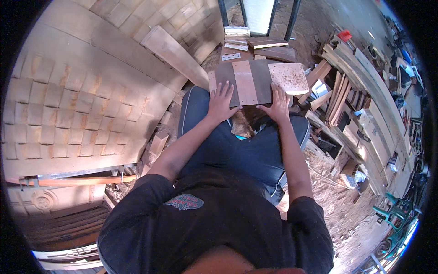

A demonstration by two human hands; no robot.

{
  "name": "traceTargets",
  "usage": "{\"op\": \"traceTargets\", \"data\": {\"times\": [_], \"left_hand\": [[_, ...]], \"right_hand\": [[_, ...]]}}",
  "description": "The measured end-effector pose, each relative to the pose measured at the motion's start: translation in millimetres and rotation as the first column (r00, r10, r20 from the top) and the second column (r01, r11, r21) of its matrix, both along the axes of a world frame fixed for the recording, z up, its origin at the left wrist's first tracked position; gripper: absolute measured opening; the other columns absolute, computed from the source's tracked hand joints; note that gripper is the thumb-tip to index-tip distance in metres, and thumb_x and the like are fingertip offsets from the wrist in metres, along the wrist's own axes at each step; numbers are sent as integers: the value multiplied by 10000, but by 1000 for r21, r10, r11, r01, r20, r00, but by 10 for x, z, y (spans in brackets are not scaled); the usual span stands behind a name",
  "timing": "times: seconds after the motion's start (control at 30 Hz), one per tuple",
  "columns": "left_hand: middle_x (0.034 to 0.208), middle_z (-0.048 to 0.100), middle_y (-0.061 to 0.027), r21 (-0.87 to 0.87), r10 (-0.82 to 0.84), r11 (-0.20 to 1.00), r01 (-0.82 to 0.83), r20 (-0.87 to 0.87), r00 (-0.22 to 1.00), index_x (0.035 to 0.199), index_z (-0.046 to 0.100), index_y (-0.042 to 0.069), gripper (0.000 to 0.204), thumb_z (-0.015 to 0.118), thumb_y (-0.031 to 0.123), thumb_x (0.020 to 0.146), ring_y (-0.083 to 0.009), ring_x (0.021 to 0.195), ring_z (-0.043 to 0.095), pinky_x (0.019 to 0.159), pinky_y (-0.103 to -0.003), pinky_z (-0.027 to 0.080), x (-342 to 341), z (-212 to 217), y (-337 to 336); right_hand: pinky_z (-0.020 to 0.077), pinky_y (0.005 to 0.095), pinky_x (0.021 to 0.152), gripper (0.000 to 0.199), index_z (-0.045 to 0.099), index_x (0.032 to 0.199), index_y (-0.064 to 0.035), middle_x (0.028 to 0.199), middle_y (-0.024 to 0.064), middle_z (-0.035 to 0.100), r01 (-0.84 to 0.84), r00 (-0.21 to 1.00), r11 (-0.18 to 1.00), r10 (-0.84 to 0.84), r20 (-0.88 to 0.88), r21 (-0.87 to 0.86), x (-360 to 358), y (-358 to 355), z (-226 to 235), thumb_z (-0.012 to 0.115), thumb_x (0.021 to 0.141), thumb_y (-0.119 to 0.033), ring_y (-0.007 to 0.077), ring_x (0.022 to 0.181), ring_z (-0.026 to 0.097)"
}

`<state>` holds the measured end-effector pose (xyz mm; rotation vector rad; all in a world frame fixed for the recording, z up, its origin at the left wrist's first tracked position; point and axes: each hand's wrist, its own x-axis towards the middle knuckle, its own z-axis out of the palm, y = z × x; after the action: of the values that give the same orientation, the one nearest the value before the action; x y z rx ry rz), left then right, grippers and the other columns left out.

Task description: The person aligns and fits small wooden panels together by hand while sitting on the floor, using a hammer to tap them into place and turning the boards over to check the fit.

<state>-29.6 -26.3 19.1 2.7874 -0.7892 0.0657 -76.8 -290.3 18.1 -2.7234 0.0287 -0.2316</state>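
In front of my knees is a flat panel of side-by-side strips, a pale wood strip [245,83] between two dark grey-brown ones. It rests over a light wooden board [292,78] pitted with many small holes, which sticks out on the right. My left hand [222,102] lies on the panel's left part, fingers stretched forward and thumb out along the near edge. At the panel's right edge rests my right hand [279,104], fingers extended and thumb pointing inward. Neither hand grips anything that I can see. What supports the board underneath is mostly hidden.
Short wood blocks [269,42] and a small drilled strip [231,56] lie beyond the panel. A large panel with a woven-block pattern [68,105] leans on the left, beside a thick plank [175,52]. Long timber planks [378,100] and scraps are piled on the right.
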Motion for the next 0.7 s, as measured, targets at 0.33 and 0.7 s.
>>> {"op": "traceTargets", "data": {"times": [0.33,0.7], "left_hand": [[1560,299,-174,-8,-20,1000,21,17,1000,1472,372,51,904,653,593,804,-394,1444,246,1132,-536,226,-24,-9,-32],[1563,301,-158,-15,-19,1000,20,46,999,1475,377,60,888,657,577,809,-392,1429,269,1114,-542,248,-18,-36,-24]], "right_hand": [[203,547,1151,1159,255,1510,-67,1505,150,369,11,1000,1000,-11,-24,-10,-11,-27,-40,763,649,-655,315,1435,281],[211,552,1144,1137,247,1518,-95,1525,145,349,25,999,999,-24,-32,21,3,-26,-66,774,661,-625,303,1444,272]]}}
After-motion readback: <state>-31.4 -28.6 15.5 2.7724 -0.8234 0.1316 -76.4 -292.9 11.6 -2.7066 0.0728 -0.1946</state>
